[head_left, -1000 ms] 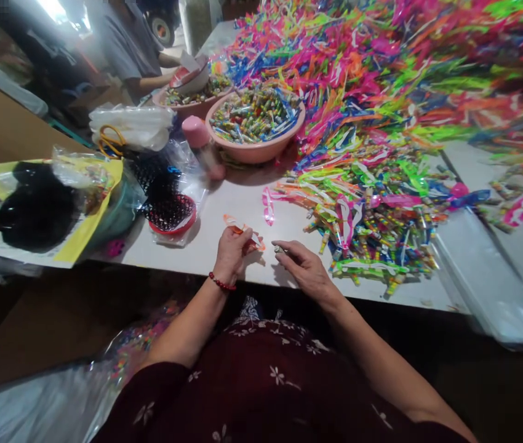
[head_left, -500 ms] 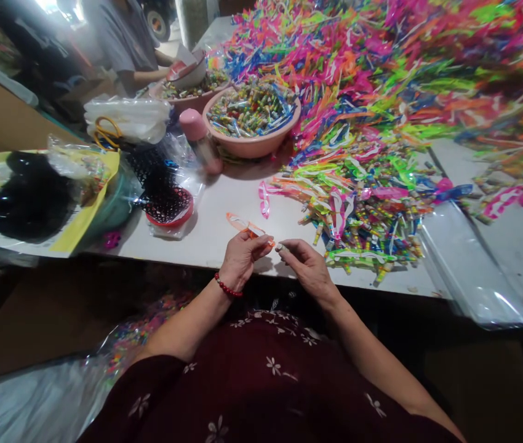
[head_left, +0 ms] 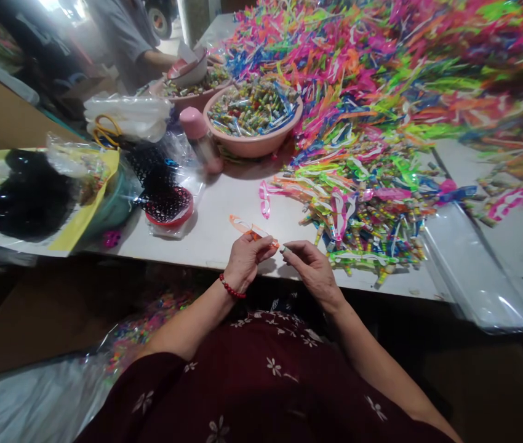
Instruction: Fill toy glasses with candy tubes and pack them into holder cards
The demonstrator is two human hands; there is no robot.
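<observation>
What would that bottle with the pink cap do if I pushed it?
The bottle would probably tip if pushed near the top, since it looks tall and narrow. Once down, it might roll, because its sides look rounded. The pink bowl close beside it could perhaps stop it on that side.

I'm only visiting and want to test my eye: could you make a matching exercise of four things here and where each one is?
Things
1. Orange see-through plastic strip
2. Small pale piece
3. Pink-capped cylindrical bottle
4. Clear plastic sheeting

Places
A. Beside the nearer round pink plastic basin
B. Held in the right hand
C. Overhanging the front edge of the white table
D. Held in the left hand

Right pairs: 1-D, 2-B, 3-A, 4-C
</observation>
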